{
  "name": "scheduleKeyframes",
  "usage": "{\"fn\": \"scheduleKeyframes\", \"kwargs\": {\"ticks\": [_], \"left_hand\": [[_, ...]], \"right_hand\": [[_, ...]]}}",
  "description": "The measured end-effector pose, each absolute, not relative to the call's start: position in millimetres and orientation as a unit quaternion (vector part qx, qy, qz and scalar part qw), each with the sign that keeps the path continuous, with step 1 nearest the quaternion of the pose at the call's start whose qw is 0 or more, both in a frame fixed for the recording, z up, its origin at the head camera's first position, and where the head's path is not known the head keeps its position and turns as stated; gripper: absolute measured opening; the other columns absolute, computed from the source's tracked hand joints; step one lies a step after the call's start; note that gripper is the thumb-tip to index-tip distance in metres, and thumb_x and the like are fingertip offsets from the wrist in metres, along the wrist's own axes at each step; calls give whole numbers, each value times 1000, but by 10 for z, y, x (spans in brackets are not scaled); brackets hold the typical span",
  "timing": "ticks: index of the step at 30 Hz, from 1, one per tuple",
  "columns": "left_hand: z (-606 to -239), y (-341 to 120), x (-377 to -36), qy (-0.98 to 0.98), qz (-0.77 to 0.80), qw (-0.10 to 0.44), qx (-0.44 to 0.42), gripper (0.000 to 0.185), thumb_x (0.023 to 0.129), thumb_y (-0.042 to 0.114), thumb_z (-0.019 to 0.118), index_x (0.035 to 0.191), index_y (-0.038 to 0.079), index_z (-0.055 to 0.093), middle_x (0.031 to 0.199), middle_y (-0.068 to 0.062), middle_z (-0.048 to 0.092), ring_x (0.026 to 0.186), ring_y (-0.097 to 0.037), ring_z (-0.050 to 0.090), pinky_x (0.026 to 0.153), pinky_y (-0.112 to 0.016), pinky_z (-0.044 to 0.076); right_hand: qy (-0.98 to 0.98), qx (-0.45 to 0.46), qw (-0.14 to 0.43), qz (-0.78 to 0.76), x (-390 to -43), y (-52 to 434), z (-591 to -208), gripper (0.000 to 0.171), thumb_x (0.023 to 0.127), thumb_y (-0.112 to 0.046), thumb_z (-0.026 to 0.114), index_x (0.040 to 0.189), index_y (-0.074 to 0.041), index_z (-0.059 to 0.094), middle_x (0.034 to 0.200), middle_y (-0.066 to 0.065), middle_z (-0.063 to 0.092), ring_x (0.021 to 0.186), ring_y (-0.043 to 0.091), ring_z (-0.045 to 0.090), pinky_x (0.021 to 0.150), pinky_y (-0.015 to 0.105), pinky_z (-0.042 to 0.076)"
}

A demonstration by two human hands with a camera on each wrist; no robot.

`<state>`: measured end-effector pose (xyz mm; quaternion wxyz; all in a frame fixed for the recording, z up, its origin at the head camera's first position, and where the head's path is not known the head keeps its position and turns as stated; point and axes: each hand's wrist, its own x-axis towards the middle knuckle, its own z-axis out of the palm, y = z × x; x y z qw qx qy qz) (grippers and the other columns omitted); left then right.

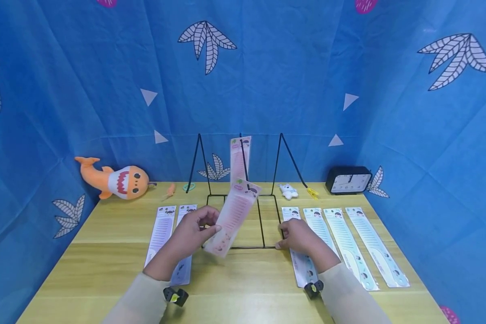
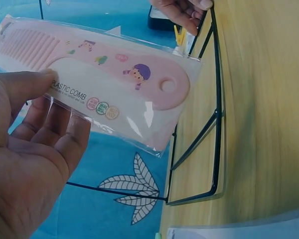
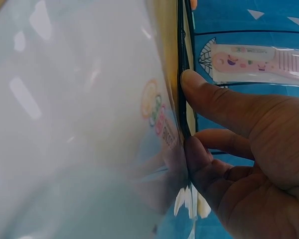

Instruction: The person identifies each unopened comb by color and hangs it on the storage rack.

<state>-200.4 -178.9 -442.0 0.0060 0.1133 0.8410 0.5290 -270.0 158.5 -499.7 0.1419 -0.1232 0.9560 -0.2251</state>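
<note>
By the left hand (image 1: 196, 229), a pink comb pack (image 1: 235, 218) is grasped between the thumb and the fingers. This pack is held in the air, tilted, above the middle of the table (image 1: 85, 270), with the handle end of the comb lower than the teeth. The words "PLASTIC COMB" can be read through its clear wrapping. By the right hand (image 1: 299, 236), a black wire rack (image 1: 243, 247) is pinched at its right side, near the front corner.

Another pink pack (image 1: 237, 164) is seen upright at the middle wire of the rack; how it is fixed there cannot be told.

To the left of the rack, two lilac packs (image 1: 160, 231) are laid side by side. To its right, four pale blue-green packs (image 1: 350, 252) are laid in a row toward the table's right edge, and the first is partly covered by the right hand.

At the back left corner a plush shark (image 1: 123, 182) is placed, and at the back right corner a black clock (image 1: 351, 180). Near the back edge, a small white toy (image 1: 289, 191) and a yellow item (image 1: 312, 193) are seen.
</note>
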Motion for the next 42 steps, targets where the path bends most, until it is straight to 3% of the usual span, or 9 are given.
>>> {"fn": "scheduleKeyframes", "kwargs": {"ticks": [6, 10, 18, 24, 32, 39, 42], "left_hand": [[-4445, -1721, -2012, 841, 533, -3, 90, 18, 101, 3, 75, 110, 17, 67, 108, -2, 70, 104, -19, 70, 94, -39, 60], [-4458, -1686, -2026, 846, 526, -17, 79, 16, 102, 4, 75, 110, 15, 66, 109, -2, 71, 105, -20, 70, 98, -43, 61], [-4508, -1606, -2106, 844, 529, -58, 69, 7, 104, 6, 71, 108, 11, 67, 115, -5, 74, 119, -26, 72, 110, -53, 60], [-4466, -1508, -2199, 845, 527, -78, 42, 6, 104, 8, 71, 106, 13, 68, 105, -3, 71, 113, -25, 71, 104, -50, 61], [-4423, -1399, -2391, 842, 532, -94, 9, 7, 104, 10, 71, 111, 11, 72, 114, -8, 74, 108, -25, 72, 93, -41, 64], [-4405, -1314, -2583, 832, 548, -84, -22, 8, 105, 10, 70, 112, 9, 71, 118, -10, 73, 110, -26, 72, 86, -36, 65], [-4392, -1274, -2662, 834, 544, -81, -36, 9, 106, 12, 69, 115, 10, 71, 120, -9, 73, 113, -26, 71, 90, -38, 65]], "right_hand": [[954, -135, 139, -229, -2682, 1579, -5014, 29, 85, -24, 96, 89, -15, 69, 80, 4, 57, 78, 20, 53, 68, 34, 39], [955, -136, 137, -226, -2682, 1579, -5028, 30, 85, -25, 96, 88, -16, 67, 80, 4, 56, 78, 20, 52, 68, 34, 39], [955, -134, 129, -233, -2690, 1599, -5029, 32, 83, -24, 98, 105, -14, 76, 82, 4, 56, 83, 20, 54, 70, 34, 39], [953, -146, 121, -236, -2692, 1611, -5024, 31, 82, -23, 98, 101, -12, 75, 79, 3, 53, 80, 21, 52, 68, 34, 38], [953, -145, 121, -239, -2691, 1615, -5027, 32, 83, -23, 97, 104, -11, 76, 79, 4, 54, 78, 20, 52, 67, 33, 38], [955, -127, 131, -232, -2708, 1613, -5018, 60, 83, -25, 97, 136, -7, 75, 89, 3, 60, 90, 21, 56, 76, 35, 44], [955, -125, 135, -230, -2710, 1610, -5019, 61, 84, -26, 97, 138, -7, 75, 90, 3, 61, 90, 21, 57, 76, 35, 45]]}}
